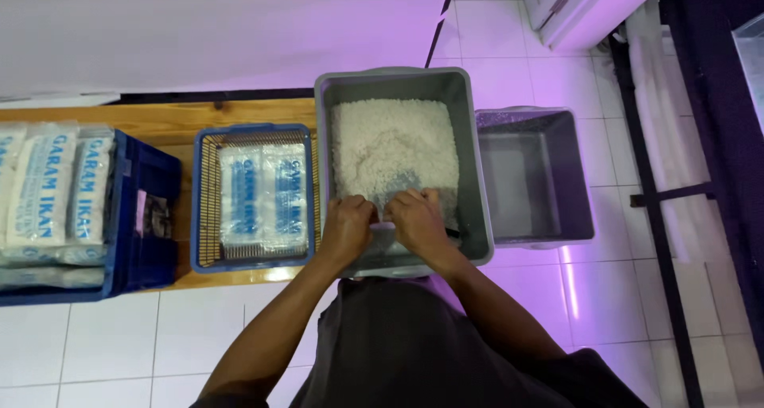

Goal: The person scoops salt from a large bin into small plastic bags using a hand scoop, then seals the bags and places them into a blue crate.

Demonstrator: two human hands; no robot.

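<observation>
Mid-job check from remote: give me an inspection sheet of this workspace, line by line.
Surface: low wooden bench on a white tiled floor.
Job's things: grey plastic tub part-filled with white coarse grains; a clear plastic bag at the tub's near edge.
Clutter: blue mesh-lined basket holding two filled white-and-blue packets; dark blue crate stacked with more packets; empty grey tub on the right.
Grippers: left hand and right hand both pinch the bag.
Cables: nothing seen.
Surroundings: white wall, black metal frame at right.

White grains point(390, 141), grey tub point(475, 177)
</observation>
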